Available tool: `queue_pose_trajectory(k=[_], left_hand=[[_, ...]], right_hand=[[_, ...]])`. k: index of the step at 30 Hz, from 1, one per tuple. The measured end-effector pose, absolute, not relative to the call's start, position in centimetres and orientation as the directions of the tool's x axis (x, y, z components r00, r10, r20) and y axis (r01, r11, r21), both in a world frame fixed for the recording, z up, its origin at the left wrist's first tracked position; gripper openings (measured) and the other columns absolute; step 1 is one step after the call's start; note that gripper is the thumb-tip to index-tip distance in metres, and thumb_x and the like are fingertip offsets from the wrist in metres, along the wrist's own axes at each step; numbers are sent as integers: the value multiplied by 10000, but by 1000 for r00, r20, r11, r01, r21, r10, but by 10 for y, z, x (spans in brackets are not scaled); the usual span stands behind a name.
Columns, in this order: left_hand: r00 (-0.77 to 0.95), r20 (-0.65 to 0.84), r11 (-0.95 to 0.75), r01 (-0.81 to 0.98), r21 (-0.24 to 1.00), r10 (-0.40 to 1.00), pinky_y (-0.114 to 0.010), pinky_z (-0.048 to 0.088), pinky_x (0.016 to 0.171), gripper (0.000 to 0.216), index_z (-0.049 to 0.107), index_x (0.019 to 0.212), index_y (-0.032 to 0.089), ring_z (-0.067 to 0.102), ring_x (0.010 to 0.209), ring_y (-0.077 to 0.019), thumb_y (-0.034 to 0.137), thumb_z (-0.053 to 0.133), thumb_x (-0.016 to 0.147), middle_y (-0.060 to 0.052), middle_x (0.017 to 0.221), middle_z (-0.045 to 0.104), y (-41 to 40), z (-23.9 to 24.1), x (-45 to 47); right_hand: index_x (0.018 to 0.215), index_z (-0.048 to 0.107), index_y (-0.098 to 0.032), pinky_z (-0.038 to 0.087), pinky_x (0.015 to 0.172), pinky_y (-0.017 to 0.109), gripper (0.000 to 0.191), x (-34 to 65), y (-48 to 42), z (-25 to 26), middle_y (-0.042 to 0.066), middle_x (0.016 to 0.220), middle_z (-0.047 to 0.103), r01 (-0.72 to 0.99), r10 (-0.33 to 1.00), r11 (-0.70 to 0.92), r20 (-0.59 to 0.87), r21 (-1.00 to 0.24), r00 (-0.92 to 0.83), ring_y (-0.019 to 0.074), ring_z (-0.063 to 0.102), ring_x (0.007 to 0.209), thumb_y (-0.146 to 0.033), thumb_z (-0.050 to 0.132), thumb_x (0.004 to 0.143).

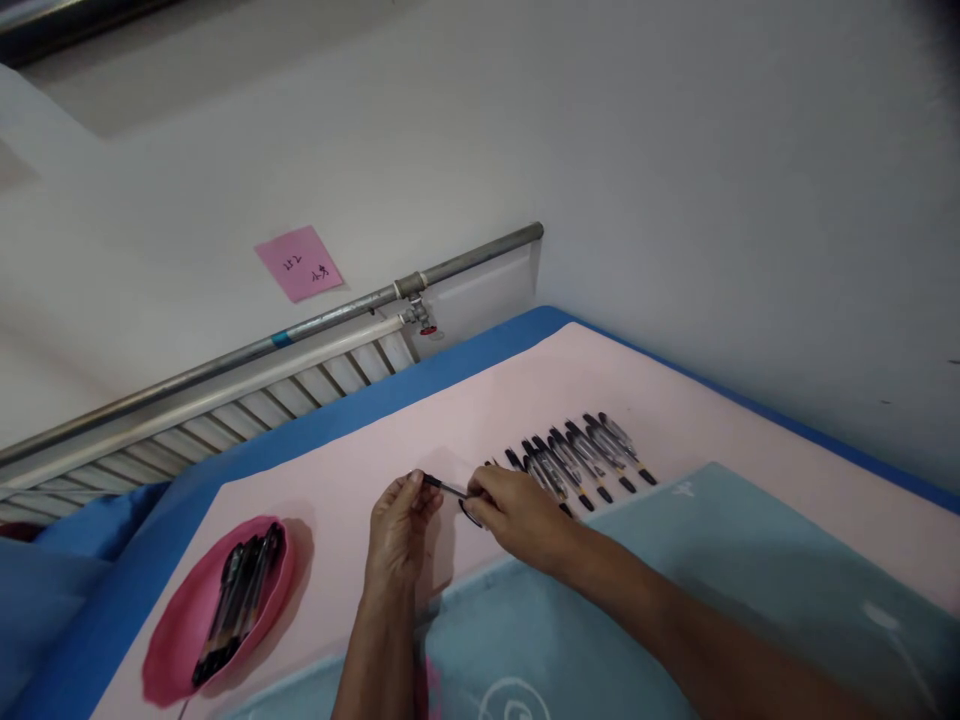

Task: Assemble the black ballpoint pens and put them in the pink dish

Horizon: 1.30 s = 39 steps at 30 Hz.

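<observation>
My left hand (402, 520) pinches the black end of a pen (448, 488) between thumb and fingertips. At the pen's other end, the fingers of my right hand (517, 512) are closed on it, and they hide that end. The pen is held slantwise above the pink table surface. Just under it and beside my right fingers is a dark, thin piece (469, 514); what it is I cannot make out. Beyond my right hand, a row of pens (577, 462) with clear barrels and black ends lies side by side.
A pink basket (166, 640) holding several black pens (241, 595) stands at the left. Light blue cloth (697, 560) covers the near edge. Blue edging (480, 350) borders the pink sheet, with a radiator (300, 390) and a grey pipe (330, 318) behind.
</observation>
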<state>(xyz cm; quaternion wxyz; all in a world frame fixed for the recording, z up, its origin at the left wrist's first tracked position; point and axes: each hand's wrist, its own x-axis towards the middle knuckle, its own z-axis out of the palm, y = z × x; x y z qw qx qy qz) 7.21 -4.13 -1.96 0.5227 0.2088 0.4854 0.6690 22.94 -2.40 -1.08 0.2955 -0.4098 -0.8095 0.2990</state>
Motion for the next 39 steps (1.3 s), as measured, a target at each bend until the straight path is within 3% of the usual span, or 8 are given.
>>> queue_pose_trajectory(k=[3,6,9,12,21,25,29,39], left_hand=[[-369,-191,31,-399,916,910,-235,452,600,242,579,685,136,552,566,-89,305,715,579,10,620,592,-42,-20,76],[-367,-135,158,32,987,920,-237,382,526,284,564,646,146,491,509,-99,426,605,669,6,573,558,-43,-26,84],[-346,-53,252,564,787,937,-248,299,508,306,523,538,174,457,492,-129,441,593,670,7,482,500,-44,-35,93],[-350,15,246,686,685,937,-256,275,534,281,495,474,200,494,539,-173,374,682,591,-5,464,489,-44,-42,97],[-420,-140,340,452,825,897,-235,332,512,269,480,379,204,519,481,-174,123,698,514,3,352,449,-45,-33,75],[-320,-385,364,-126,923,866,-251,437,511,80,564,569,154,554,466,-141,145,616,629,-28,503,592,-44,-21,60],[-281,-435,164,-650,742,856,-287,503,658,45,570,654,136,624,608,-136,118,566,695,-40,636,642,-43,-12,45],[-268,-396,79,-736,672,878,-273,513,683,66,588,664,139,640,681,-142,99,559,708,-52,682,662,-44,-12,44]], right_hand=[[737,554,-174,317,575,213,80,233,-20,-10,11,717,586,508,865,455,228,-731,-447,117,515,660,-176,484,777],[739,548,-175,321,584,216,86,240,-13,-7,13,712,582,584,902,422,255,-693,-349,119,516,656,-189,475,783],[749,541,-174,329,600,216,84,246,-9,-5,18,736,585,621,912,409,281,-669,-297,119,520,673,-193,468,787],[754,534,-177,337,608,214,91,247,-9,-4,21,759,584,615,902,431,290,-660,-320,119,522,691,-194,455,796],[753,541,-175,329,584,223,113,243,-15,-3,25,753,575,601,889,452,275,-659,-367,123,509,670,-207,446,805],[743,561,-179,326,582,222,123,241,-18,0,14,732,587,531,880,451,258,-718,-398,123,517,670,-214,454,792],[729,575,-179,323,569,217,110,236,-24,1,6,713,588,446,838,467,220,-764,-499,123,516,670,-208,476,769],[717,554,-180,321,571,220,98,235,-26,-2,8,719,578,436,815,498,233,-750,-530,128,506,676,-187,472,769]])
